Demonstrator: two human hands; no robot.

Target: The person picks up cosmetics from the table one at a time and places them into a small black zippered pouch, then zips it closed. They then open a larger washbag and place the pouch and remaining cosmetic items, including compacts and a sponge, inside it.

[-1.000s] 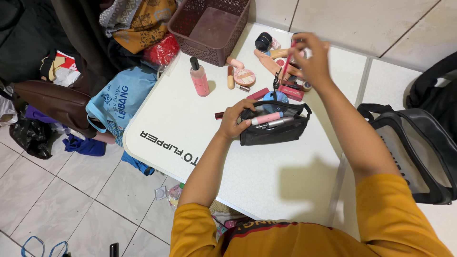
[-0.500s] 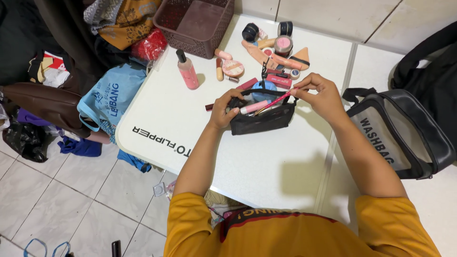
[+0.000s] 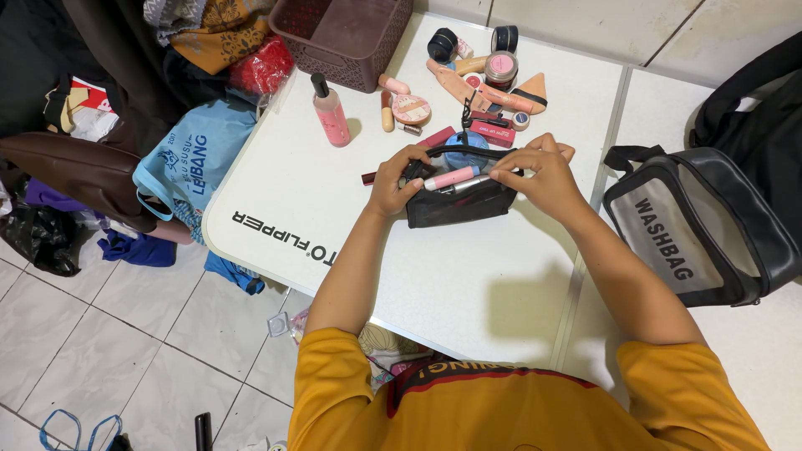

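My left hand [image 3: 391,182] pinches the left end of the black mesh pouch [image 3: 459,200], which sits near the middle of the white table [image 3: 468,284], a little toward its far edge. My right hand [image 3: 543,174] rests on the pouch's right end, fingers [image 3: 501,175] closed on the tip of a slim pink tube [image 3: 451,177]. The tube lies along the pouch's open mouth, long axis left to right, between both hands. Beside it lie a glossy silver stick and a round blue case, soft fabric around hard plastic.

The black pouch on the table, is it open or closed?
Open: the black pouch gapes, a pink tube showing inside.
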